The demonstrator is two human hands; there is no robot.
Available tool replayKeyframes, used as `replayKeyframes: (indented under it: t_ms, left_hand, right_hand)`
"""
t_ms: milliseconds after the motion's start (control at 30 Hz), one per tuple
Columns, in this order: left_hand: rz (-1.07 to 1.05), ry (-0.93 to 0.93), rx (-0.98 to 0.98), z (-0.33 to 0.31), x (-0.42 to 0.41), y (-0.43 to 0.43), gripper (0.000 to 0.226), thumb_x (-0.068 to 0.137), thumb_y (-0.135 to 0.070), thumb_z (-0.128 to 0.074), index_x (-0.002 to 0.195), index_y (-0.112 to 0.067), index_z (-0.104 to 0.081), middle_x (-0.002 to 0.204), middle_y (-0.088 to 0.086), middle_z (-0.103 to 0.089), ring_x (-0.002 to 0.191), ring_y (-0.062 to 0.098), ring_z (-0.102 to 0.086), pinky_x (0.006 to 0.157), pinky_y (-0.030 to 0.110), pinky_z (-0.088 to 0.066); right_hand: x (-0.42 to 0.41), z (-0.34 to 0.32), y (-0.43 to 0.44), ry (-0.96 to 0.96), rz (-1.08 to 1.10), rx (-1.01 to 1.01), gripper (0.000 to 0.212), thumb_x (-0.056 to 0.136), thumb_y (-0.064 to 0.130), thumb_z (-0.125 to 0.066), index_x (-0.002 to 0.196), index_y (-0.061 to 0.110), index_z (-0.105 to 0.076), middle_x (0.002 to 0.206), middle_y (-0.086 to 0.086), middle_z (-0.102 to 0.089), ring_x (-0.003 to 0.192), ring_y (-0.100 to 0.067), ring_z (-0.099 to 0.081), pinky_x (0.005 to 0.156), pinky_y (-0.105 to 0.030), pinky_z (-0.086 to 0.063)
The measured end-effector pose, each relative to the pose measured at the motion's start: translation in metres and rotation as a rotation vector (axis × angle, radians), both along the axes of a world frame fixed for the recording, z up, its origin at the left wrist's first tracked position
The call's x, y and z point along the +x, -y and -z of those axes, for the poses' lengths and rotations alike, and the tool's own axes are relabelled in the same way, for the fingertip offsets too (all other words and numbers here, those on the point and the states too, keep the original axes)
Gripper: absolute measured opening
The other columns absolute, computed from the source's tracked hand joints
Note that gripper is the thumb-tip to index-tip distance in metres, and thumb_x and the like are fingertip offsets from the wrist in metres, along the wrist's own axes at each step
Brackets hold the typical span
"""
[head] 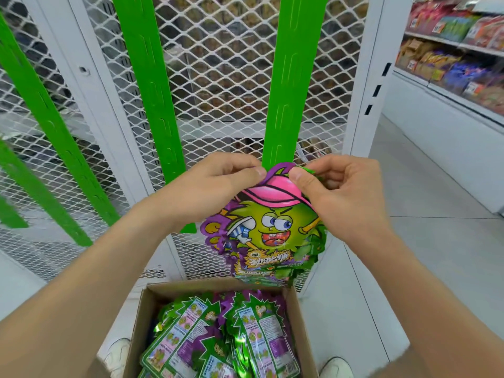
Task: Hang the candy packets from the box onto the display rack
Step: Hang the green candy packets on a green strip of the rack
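While the white mesh display rack (231, 77) fills the view ahead, its green hanging strips (283, 91) run down it with rows of slotted tabs. Below it, the open cardboard box (141, 317) sits on the floor, well filled with candy packets (218, 336) lying back-side up, so most of the task seems left to do. A bunch of packets (267, 236) is held above the box, its top just in front of the lower end of one green strip. The left hand (215, 184) and right hand (338, 192) meet at that top edge. Their curled fingers (251, 174) pinch it from either side against the thumbs. The step in hand looks like freeing or aligning the front packet. Next, its hang hole, hidden here, would need to be slid onto a tab.
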State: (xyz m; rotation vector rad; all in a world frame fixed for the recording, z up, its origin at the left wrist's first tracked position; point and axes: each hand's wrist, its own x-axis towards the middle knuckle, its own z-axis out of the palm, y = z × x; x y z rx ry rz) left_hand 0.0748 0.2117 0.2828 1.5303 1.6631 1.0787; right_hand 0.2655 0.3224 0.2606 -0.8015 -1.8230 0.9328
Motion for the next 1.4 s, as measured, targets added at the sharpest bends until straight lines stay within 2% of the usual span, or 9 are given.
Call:
replayKeyframes:
  t_ms: [167,333,433,633,767,867,967,1167,1400]
  left_hand:
    - [0.012,0.074,0.002,-0.002,0.007,0.001,0.034,0.111,-0.029,-0.053,0.085,-0.02,-0.073,0.082,0.006,-0.073,0.075,0.014,-0.065,0.074,0.029,-0.05]
    - [0.005,0.058,0.042,0.005,0.005,-0.002,0.048,0.11,-0.042,-0.052,0.1,0.004,-0.062,0.091,0.039,-0.061,0.081,0.027,-0.052,0.076,0.047,-0.045]
    - [0.005,-0.031,0.052,0.01,0.005,-0.003,0.055,0.108,-0.047,-0.048,0.103,0.006,-0.059,0.084,0.033,-0.058,0.08,0.027,-0.048,0.075,0.064,-0.05]
    - [-0.053,-0.269,0.215,0.016,0.004,-0.003,0.039,0.114,-0.026,-0.047,0.076,-0.016,-0.047,0.064,-0.009,-0.033,0.059,0.009,-0.03,0.056,0.032,-0.029]
    - [-0.196,-0.515,0.375,0.033,0.008,0.004,0.01,0.107,-0.018,-0.06,0.103,-0.026,-0.063,0.09,-0.014,-0.064,0.086,0.006,-0.059,0.08,0.031,-0.049]
    - [-0.339,-0.697,0.509,0.045,0.016,0.014,0.041,0.098,-0.01,-0.068,0.138,-0.014,-0.059,0.131,0.003,-0.058,0.123,0.02,-0.056,0.105,0.036,-0.047]
    - [-0.401,-0.747,0.663,0.059,0.024,0.027,0.021,0.088,-0.003,-0.07,0.107,-0.008,-0.063,0.106,0.007,-0.058,0.099,0.028,-0.058,0.082,0.042,-0.05]
    - [-0.031,-0.882,-0.422,0.153,0.017,0.044,0.016,0.086,-0.04,-0.068,0.09,-0.03,-0.056,0.092,-0.004,-0.07,0.091,0.028,-0.068,0.067,0.035,-0.052]
    - [0.264,-0.665,-1.038,0.256,0.004,0.072,0.035,0.108,-0.035,-0.051,0.117,-0.002,-0.059,0.105,0.019,-0.066,0.092,0.033,-0.063,0.104,0.048,-0.052]
  right_hand:
    - [-0.002,0.002,0.005,-0.049,0.034,0.017,0.017,0.085,0.027,-0.087,0.075,0.02,-0.075,0.07,0.003,-0.075,0.062,-0.025,-0.072,0.055,-0.038,-0.06]
    - [-0.002,0.001,0.005,0.034,0.022,0.052,0.021,0.087,0.028,-0.085,0.073,0.022,-0.071,0.066,0.001,-0.073,0.06,-0.027,-0.068,0.052,-0.036,-0.056]
    - [-0.001,0.003,0.005,0.111,0.007,0.108,0.021,0.086,0.027,-0.085,0.072,0.025,-0.069,0.065,0.006,-0.071,0.058,-0.018,-0.068,0.051,-0.031,-0.054]
    - [0.0,0.013,0.005,0.251,0.003,0.227,0.021,0.087,0.032,-0.083,0.073,0.028,-0.068,0.064,0.014,-0.067,0.061,-0.006,-0.062,0.055,-0.014,-0.045]
    - [0.002,0.016,0.007,0.27,0.073,0.34,0.017,0.085,0.034,-0.084,0.094,0.029,-0.07,0.081,0.016,-0.068,0.076,-0.005,-0.065,0.072,-0.022,-0.055]
    - [0.005,0.018,0.016,0.176,0.103,0.579,0.024,0.083,0.01,-0.079,0.104,0.014,-0.068,0.091,0.004,-0.064,0.083,-0.01,-0.059,0.078,-0.021,-0.05]
    - [0.004,0.027,0.032,0.22,-0.145,0.588,0.015,0.08,0.005,-0.071,0.093,0.014,-0.071,0.084,0.005,-0.065,0.076,-0.008,-0.059,0.073,-0.018,-0.048]
    - [-0.01,0.093,0.051,1.167,-0.643,0.451,0.018,0.091,0.03,-0.056,0.077,0.018,-0.06,0.068,-0.001,-0.06,0.072,-0.026,-0.065,0.068,-0.042,-0.059]
    - [-0.033,0.122,0.063,1.383,-0.767,0.46,0.043,0.102,0.025,-0.057,0.068,0.022,-0.03,0.072,-0.001,-0.037,0.06,-0.02,-0.046,0.053,-0.031,-0.038]
